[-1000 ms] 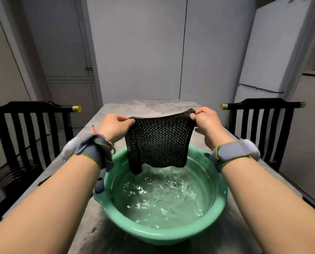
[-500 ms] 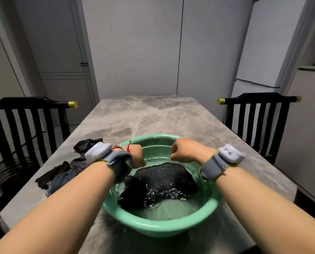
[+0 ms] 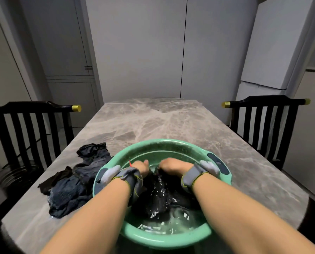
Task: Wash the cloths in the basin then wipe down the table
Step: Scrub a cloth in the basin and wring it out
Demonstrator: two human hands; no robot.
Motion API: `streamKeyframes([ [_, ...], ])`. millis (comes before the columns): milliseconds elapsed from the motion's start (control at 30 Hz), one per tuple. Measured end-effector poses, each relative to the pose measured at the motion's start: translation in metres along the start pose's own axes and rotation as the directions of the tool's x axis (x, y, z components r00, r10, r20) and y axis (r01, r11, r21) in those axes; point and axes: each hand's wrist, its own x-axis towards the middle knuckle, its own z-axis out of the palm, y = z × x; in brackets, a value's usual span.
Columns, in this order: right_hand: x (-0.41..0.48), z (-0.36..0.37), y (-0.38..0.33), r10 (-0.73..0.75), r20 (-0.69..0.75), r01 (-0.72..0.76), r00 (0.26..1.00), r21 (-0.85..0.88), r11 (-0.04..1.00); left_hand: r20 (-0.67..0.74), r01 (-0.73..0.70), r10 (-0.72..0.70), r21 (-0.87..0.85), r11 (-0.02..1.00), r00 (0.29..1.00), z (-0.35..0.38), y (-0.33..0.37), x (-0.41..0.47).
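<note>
Both forearms reached forward over the near rim of the green basin (image 3: 164, 241). The left hand (image 3: 141, 166) and right hand (image 3: 173, 165) sat close together near its far side, knuckles up, each with fingers curled down and gripping the far edge of the dark cloth (image 3: 158, 197). That cloth lay bunched in the water (image 3: 173, 226) between the wrists, while a heap of other cloths (image 3: 70, 189) lay on the table (image 3: 153, 121) just beside the basin's left side.

green basin (image 3: 171, 241), black cloth (image 3: 158, 198), grey veined marble table (image 3: 153, 121).
</note>
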Motion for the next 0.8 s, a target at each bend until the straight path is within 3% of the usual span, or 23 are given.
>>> streamKeyframes([
  [33,0.005,-0.002,-0.002,-0.067,-0.066,0.074,0.996,0.109,0.991,-0.030,0.035,-0.041,-0.157,0.987,0.999,-0.003,0.004,0.001],
  [100,-0.003,0.000,-0.012,-0.141,-0.221,0.226,0.965,0.432,0.873,-0.016,-0.018,0.014,-0.293,0.956,1.000,-0.010,0.009,0.001],
  [167,-0.005,0.002,-0.019,-0.139,-0.363,0.334,0.921,0.556,0.761,-0.068,-0.085,0.065,-0.372,0.924,0.996,-0.012,0.013,0.003],
  [233,0.003,0.007,-0.016,-0.110,-0.500,0.379,0.859,0.476,0.794,-0.058,-0.098,0.081,-0.483,0.870,0.995,-0.010,0.018,-0.003],
  [333,0.004,-0.002,-0.014,-0.035,-0.614,0.322,0.789,0.365,0.874,-0.132,-0.178,0.125,-0.572,0.801,0.983,-0.008,0.024,-0.014],
  [400,-0.005,0.004,-0.019,-0.127,-0.640,0.391,0.758,0.289,0.873,-0.146,-0.165,0.095,-0.600,0.783,0.985,-0.011,0.023,-0.018],
  [500,-0.015,0.014,-0.029,-0.283,-0.678,0.531,0.678,0.186,0.827,0.035,-0.058,0.142,-0.793,0.606,0.989,-0.013,0.020,-0.020],
  [600,-0.003,0.002,-0.019,-0.203,-0.634,0.359,0.746,0.127,0.925,0.117,0.046,0.114,-0.870,0.491,0.987,-0.008,0.020,-0.013],
  [633,0.001,-0.004,-0.013,-0.136,-0.593,0.238,0.794,0.097,0.966,0.105,0.036,0.112,-0.868,0.496,0.988,-0.008,0.020,-0.011],
  [667,0.002,-0.006,-0.006,-0.068,-0.527,0.113,0.847,0.054,0.992,0.067,-0.008,0.104,-0.802,0.597,0.992,-0.008,0.021,-0.013],
  [733,0.001,-0.009,0.007,0.026,-0.393,-0.065,0.919,-0.086,0.994,-0.073,-0.103,0.077,-0.504,0.857,0.994,-0.010,0.020,-0.014],
  [800,-0.005,-0.013,0.017,0.088,-0.361,-0.182,0.929,-0.236,0.955,-0.152,-0.105,0.065,-0.274,0.956,0.986,-0.009,0.015,-0.011],
])
